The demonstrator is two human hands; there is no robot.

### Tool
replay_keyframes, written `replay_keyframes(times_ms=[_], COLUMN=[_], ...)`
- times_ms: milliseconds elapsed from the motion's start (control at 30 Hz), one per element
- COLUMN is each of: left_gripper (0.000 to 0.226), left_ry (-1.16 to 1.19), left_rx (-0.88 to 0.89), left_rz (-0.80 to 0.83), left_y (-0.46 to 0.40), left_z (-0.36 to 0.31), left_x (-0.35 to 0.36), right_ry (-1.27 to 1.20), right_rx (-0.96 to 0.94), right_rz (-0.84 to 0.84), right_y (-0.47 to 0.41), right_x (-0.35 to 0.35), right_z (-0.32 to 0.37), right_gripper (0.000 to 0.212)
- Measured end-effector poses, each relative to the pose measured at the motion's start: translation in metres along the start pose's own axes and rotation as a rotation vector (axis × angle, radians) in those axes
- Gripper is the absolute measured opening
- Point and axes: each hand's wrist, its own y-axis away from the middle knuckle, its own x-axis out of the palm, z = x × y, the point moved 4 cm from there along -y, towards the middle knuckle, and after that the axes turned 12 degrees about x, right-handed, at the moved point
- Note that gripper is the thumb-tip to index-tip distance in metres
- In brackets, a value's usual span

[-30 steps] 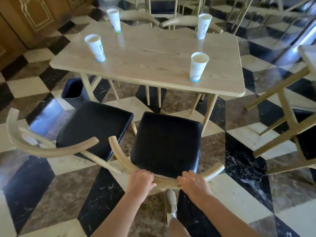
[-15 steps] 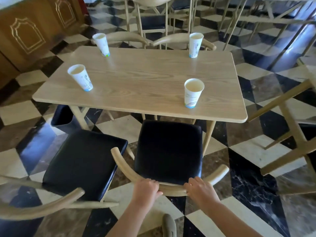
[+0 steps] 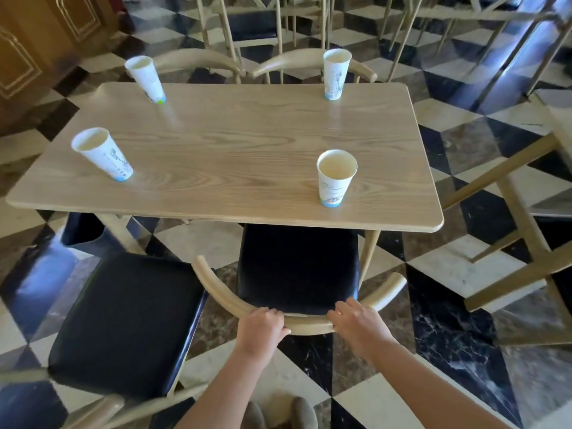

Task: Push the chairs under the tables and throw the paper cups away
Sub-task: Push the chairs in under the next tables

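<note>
Since the earlier frame the right-hand chair (image 3: 297, 267) has slid forward, so the front of its black seat now lies under the near edge of the wooden surface (image 3: 235, 150). Left hand (image 3: 261, 331) and right hand (image 3: 359, 325) both grip the curved wooden backrest, fingers curled over its top, side by side with a short stretch of rail between them. Just beside it on the left, a second chair (image 3: 130, 323) with a black seat stands out from the surface. Four paper cups stand upright on the surface: near right (image 3: 335, 178), near left (image 3: 103, 157), far left (image 3: 145, 78) and far right (image 3: 335, 74). Under the left end sits a dark bin (image 3: 82, 232) on the chequered floor
</note>
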Motion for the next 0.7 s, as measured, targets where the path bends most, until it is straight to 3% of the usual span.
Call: replay_keyframes(times_ms=[267, 533, 700], left_gripper=[0.036, 0.041, 0.038], left_ry=[0.008, -0.021, 0.024], left_rx=[0.033, 0.105, 0.102], left_rz=[-0.037, -0.084, -0.099], left_y=[-0.033, -0.038, -0.033], left_z=[0.014, 0.015, 0.014], left_x=[-0.013, -0.008, -0.01], right_ry=[0.014, 0.061, 0.007], right_rx=[-0.018, -0.111, -0.029], right_rz=[0.025, 0.005, 0.01], right_y=[-0.035, -0.04, -0.038], right_x=[-0.011, -0.007, -0.008], right_z=[-0.014, -0.027, -0.026], right_gripper=[0.048, 0.031, 0.027])
